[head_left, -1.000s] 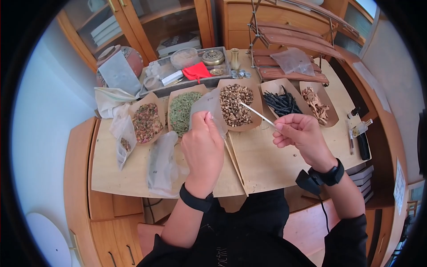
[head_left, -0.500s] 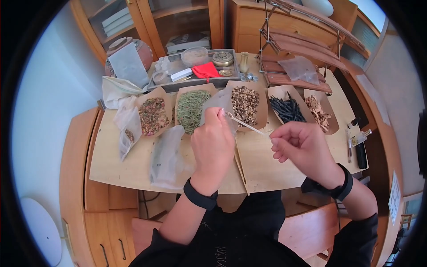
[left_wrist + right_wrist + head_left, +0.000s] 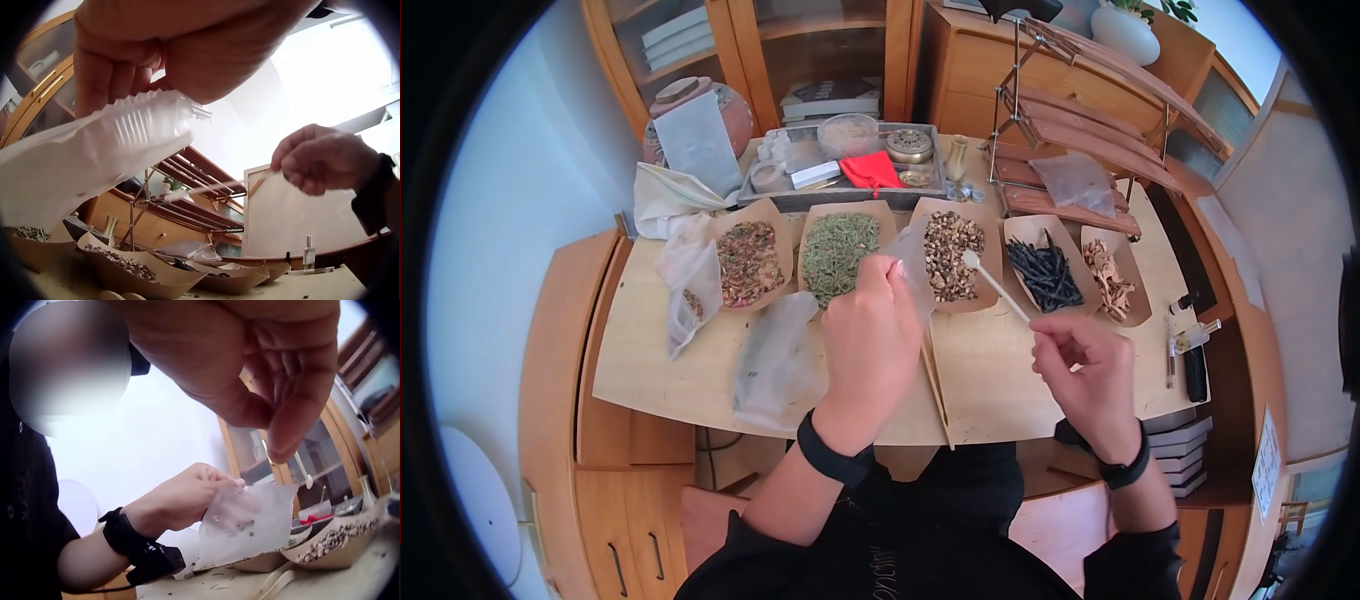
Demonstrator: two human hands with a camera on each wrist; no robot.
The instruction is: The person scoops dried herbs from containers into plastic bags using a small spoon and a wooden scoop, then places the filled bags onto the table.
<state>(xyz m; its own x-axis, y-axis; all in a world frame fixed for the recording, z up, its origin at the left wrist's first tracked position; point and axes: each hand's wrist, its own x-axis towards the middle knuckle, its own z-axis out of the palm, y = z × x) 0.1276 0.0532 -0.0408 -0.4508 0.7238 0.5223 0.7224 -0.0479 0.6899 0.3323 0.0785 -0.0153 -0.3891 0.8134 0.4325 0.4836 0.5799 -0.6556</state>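
Note:
My left hand grips the top of a translucent plastic bag with its fingers curled. In the right wrist view, a few dark bits show through the bag's side. My right hand pinches a thin white long-handled spoon by the end of its handle. In the head view, the spoon's small round bowl overlaps a paper tray of chopped brown pieces. Just left of it, partly behind the left hand, is a tray of green needle-like herb. Wooden tongs lie on the table below the brown pieces.
Trays of mixed dried petals, black pods and pale curled slices complete the row. Plastic bags lie at the left. Behind stand a grey box and a folding wooden rack. Small bottles lie at the right edge.
The spoon's bowl went from over the brown pieces to the bag's mouth, then back right over the brown pieces. My right hand moved with it, while the left kept its hold on the bag.

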